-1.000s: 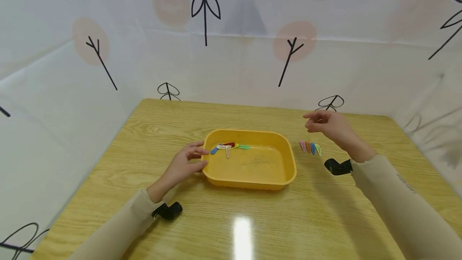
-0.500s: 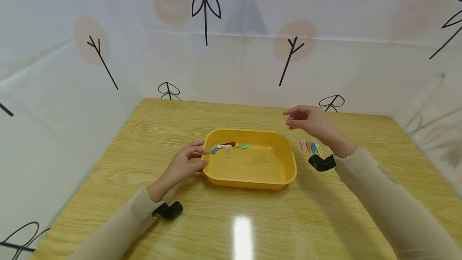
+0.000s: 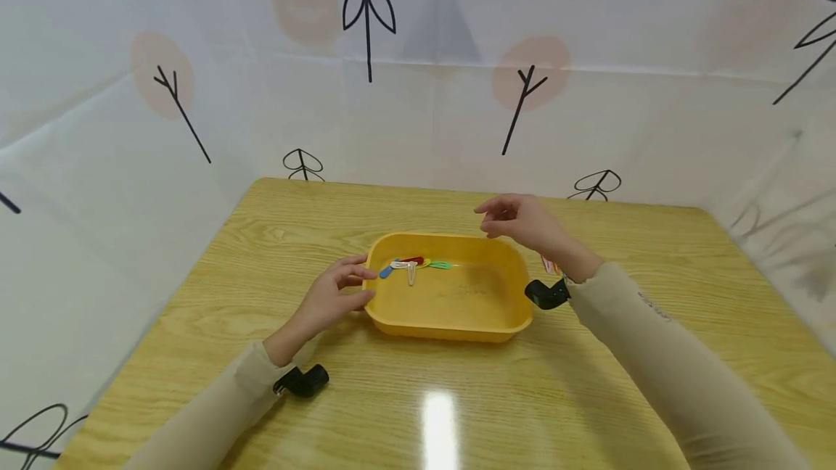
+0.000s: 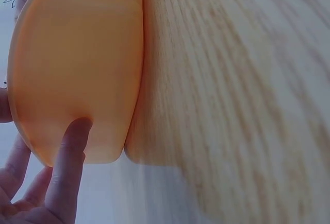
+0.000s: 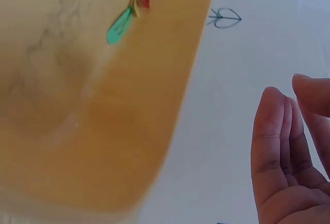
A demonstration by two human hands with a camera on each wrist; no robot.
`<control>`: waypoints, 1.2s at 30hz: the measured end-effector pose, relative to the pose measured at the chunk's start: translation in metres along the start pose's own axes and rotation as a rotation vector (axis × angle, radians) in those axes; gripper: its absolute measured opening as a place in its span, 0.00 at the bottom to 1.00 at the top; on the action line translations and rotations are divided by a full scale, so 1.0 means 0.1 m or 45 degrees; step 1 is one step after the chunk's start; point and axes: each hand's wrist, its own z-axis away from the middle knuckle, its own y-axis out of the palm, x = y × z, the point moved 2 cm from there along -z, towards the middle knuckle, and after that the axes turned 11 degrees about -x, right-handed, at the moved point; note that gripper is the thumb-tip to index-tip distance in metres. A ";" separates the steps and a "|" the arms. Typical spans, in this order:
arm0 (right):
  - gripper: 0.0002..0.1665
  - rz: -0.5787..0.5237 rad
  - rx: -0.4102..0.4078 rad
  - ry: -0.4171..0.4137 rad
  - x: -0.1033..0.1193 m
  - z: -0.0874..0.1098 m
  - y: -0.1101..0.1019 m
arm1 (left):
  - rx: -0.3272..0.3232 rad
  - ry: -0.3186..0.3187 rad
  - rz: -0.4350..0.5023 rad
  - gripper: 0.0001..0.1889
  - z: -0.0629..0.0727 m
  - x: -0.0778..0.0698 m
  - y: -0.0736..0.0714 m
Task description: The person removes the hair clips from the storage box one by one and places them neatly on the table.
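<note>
A yellow plastic tray (image 3: 457, 328) stands on the table. Inside, toward its left, lies a small cluster of snap hair clips, among them a green clip (image 3: 440, 265) and a red clip (image 3: 413, 260). My left hand (image 3: 334, 292) grips the tray's left end; in the left wrist view one fingertip presses the outer wall while other fingers reach to the rim. Above the tray's far right rim hovers my right hand (image 3: 525, 223), fingers loosely bent. The right wrist view shows nothing between its thumb and fingers. A pink clip (image 3: 546, 265) shows on the table, partly behind my right wrist.
The wooden table (image 3: 366, 397) carries a bright light reflection in front of the tray. A white cloth (image 3: 431, 129) with plant drawings hangs behind and at the sides. Black wrist cameras sit by both cuffs, the right camera (image 3: 547, 294) near the tray's right end.
My right hand has moved left, from above the row of clips on the table to over the tray's far right rim. The left hand and the tray have stayed put.
</note>
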 end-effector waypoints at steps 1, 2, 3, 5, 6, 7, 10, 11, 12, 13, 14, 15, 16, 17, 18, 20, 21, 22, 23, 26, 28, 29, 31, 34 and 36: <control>0.17 -0.002 0.005 0.000 0.00 -0.01 0.03 | 0.000 0.000 0.000 0.15 0.00 0.00 0.00; 0.17 0.000 0.009 0.003 -0.01 -0.02 0.06 | 0.000 0.001 0.000 0.15 0.00 0.01 0.00; 0.17 0.006 0.011 0.004 -0.01 -0.03 0.10 | 0.000 0.002 -0.001 0.15 0.00 0.01 0.00; 0.16 0.004 0.020 0.009 -0.01 -0.04 0.16 | -0.003 0.000 -0.004 0.15 0.00 0.00 0.00; 0.16 0.001 0.025 0.013 -0.02 -0.05 0.19 | -0.005 0.000 -0.005 0.15 0.00 0.00 0.00; 0.16 0.001 0.034 0.013 -0.03 -0.05 0.22 | -0.004 0.003 -0.008 0.15 0.00 0.00 0.00; 0.16 -0.024 0.059 0.008 -0.04 -0.07 0.30 | -0.004 0.002 -0.009 0.15 0.00 0.00 0.00; 0.16 -0.028 0.069 0.004 -0.05 -0.08 0.33 | -0.003 -0.001 -0.009 0.15 0.00 0.00 0.00; 0.16 -0.029 0.076 0.000 -0.06 -0.09 0.35 | -0.002 -0.005 -0.006 0.15 0.00 0.00 0.00; 0.16 -0.035 0.086 0.001 -0.07 -0.10 0.38 | 0.000 -0.002 -0.008 0.15 0.00 0.01 0.00; 0.16 -0.047 0.094 0.005 -0.07 -0.11 0.40 | -0.002 -0.007 -0.006 0.15 0.00 0.02 0.00; 0.16 -0.054 0.105 0.006 -0.08 -0.11 0.43 | -0.003 -0.007 -0.004 0.15 -0.01 0.02 0.00; 0.16 -0.056 0.112 0.010 -0.10 -0.12 0.45 | -0.003 -0.006 -0.002 0.15 -0.01 0.02 0.00; 0.17 -0.058 0.123 0.010 -0.11 -0.13 0.48 | -0.002 -0.004 -0.002 0.15 -0.01 0.03 0.00; 0.17 -0.063 0.134 0.008 -0.12 -0.14 0.50 | -0.003 -0.002 -0.001 0.15 -0.01 0.03 0.00; 0.17 -0.078 0.164 -0.001 -0.14 -0.15 0.56 | -0.002 -0.003 0.000 0.15 -0.01 0.03 0.00; 0.17 -0.088 0.181 -0.002 -0.15 -0.16 0.58 | 0.000 0.001 0.000 0.15 -0.01 0.02 0.00; 0.16 -0.098 0.196 -0.005 -0.16 -0.16 0.61 | -0.002 0.000 0.000 0.15 -0.01 0.02 0.00; 0.16 -0.111 0.212 -0.010 -0.16 -0.16 0.63 | -0.003 0.003 0.000 0.15 -0.01 0.02 0.00; 0.16 -0.128 0.242 -0.018 -0.18 -0.17 0.69 | -0.009 0.020 -0.002 0.15 -0.01 0.02 0.01; 0.16 -0.110 0.253 -0.030 -0.19 -0.18 0.74 | -0.013 0.032 -0.006 0.15 -0.01 0.02 0.01; 0.16 -0.097 0.257 -0.035 -0.19 -0.18 0.76 | -0.014 0.039 -0.007 0.15 -0.01 0.02 0.02; 0.16 -0.061 0.263 -0.059 -0.19 -0.20 0.80 | -0.019 0.042 -0.012 0.15 -0.01 0.02 0.02; 0.15 -0.003 0.272 -0.088 -0.18 -0.20 0.87 | -0.023 0.040 -0.024 0.14 -0.01 0.02 0.01; 0.14 0.025 0.287 -0.101 -0.18 -0.20 0.92 | -0.024 0.030 -0.031 0.14 -0.01 0.01 0.01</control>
